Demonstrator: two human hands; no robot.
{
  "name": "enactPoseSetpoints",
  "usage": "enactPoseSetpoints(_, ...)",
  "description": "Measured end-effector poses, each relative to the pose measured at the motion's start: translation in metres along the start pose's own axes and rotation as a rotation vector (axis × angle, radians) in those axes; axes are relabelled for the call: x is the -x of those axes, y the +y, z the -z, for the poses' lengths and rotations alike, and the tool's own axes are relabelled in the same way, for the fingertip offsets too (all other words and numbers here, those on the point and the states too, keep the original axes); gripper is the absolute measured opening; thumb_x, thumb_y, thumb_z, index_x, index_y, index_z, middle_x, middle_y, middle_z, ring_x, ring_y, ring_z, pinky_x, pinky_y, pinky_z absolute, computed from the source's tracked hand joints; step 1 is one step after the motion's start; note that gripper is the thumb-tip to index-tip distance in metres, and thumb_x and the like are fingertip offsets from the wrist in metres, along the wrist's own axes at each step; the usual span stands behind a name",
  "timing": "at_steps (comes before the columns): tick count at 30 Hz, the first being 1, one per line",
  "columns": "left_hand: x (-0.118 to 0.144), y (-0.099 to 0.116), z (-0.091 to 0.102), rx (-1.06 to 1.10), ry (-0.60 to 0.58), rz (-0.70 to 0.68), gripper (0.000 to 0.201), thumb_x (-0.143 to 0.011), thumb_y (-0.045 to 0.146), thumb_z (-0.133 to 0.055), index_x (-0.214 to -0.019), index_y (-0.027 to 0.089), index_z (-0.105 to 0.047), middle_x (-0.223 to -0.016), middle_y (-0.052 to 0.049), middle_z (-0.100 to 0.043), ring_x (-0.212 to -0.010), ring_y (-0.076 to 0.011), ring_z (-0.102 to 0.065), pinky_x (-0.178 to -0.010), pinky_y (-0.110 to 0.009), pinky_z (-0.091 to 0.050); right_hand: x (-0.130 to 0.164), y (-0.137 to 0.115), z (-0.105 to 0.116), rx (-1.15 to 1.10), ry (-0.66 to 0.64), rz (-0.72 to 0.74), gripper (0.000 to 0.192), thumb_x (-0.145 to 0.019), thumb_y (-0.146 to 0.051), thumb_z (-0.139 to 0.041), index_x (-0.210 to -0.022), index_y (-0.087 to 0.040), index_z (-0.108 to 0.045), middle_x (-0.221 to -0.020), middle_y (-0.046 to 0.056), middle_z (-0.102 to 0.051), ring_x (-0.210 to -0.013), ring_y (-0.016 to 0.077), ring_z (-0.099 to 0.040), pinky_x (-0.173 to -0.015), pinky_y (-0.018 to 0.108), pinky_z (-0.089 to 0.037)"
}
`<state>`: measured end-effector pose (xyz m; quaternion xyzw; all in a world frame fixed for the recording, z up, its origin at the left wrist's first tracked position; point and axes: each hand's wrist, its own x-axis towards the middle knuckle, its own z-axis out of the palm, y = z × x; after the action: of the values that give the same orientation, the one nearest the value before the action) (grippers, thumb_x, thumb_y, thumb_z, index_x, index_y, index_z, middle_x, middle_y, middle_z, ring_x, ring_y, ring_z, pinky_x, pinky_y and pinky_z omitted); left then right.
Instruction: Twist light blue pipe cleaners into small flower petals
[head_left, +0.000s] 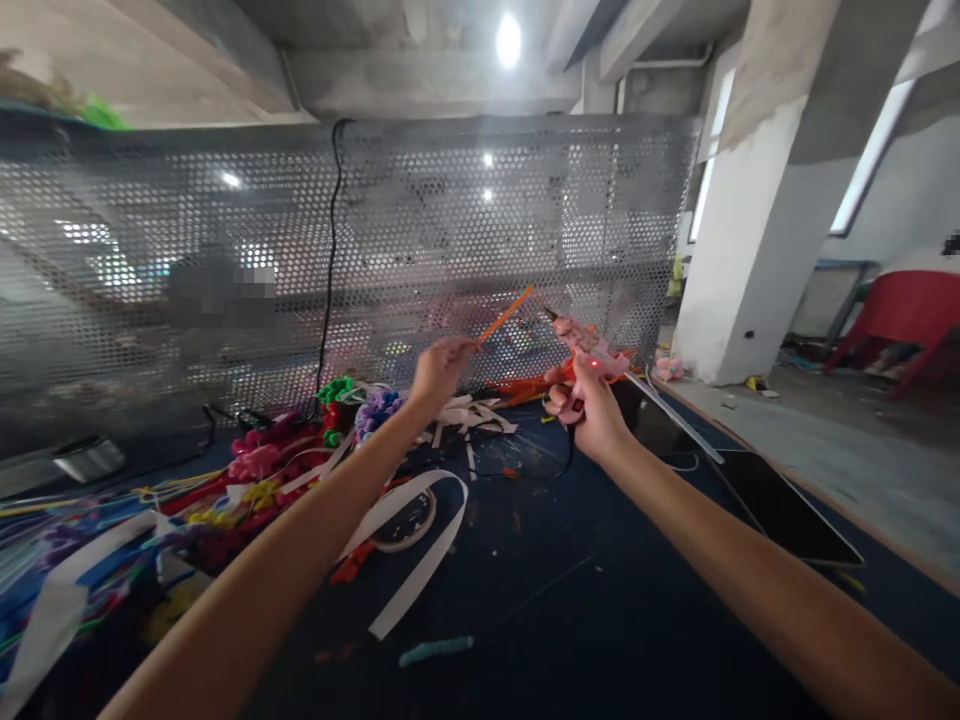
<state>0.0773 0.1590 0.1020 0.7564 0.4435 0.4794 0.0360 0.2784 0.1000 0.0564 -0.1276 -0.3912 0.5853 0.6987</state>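
Observation:
My left hand (439,372) pinches a thin orange stick (504,316) and holds it up, slanting to the upper right. My right hand (592,405) grips a pink glue gun (592,355) with a small red light lit on its body. The gun's nozzle points up and left, close to the top end of the stick. Both hands hover above a dark blue table (570,590), in front of a perforated metal screen (420,240).
Colourful ribbons and pom-pom flowers (255,470) pile up on the table's left side, with white paper strips (420,560) and a tape roll (409,520). A dark tablet (780,510) lies at the right edge. A black cable (330,260) hangs down the screen. A concrete pillar (750,230) stands to the right.

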Motion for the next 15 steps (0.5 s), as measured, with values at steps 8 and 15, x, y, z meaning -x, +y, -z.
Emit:
enactPoseSetpoints(8, -0.067, 0.002, -0.019, -0.179, 0.163, -0.102, 0.024, -0.087, 0.025, -0.043, -0.097, 0.016, -0.062, -0.100, -0.008, -0.059, -0.105, -0.0221, -0.048, -0.093, -0.035, -0.033, -0.023, -0.041, 0.014, 0.057, 0.146, 0.135, 0.027, -0.072, -0.043, -0.059, -0.076, -0.022, -0.043, -0.066, -0.004, -0.057, -0.041, 0.0039, -0.043, -0.040, 0.019, -0.033)
enactPoseSetpoints(15, -0.042, -0.001, -0.143, -0.178, -0.171, -0.144, 0.026, -0.087, 0.028, -0.050, -0.110, 0.015, -0.052, -0.111, -0.008, -0.054, -0.093, -0.0193, -0.056, -0.079, -0.039, -0.048, -0.019, -0.059, 0.008, 0.205, 0.092, 0.205, 0.026, -0.075, -0.046, -0.053, -0.075, -0.022, -0.043, -0.067, -0.004, -0.054, -0.042, 0.0041, -0.041, -0.042, 0.019, -0.034)
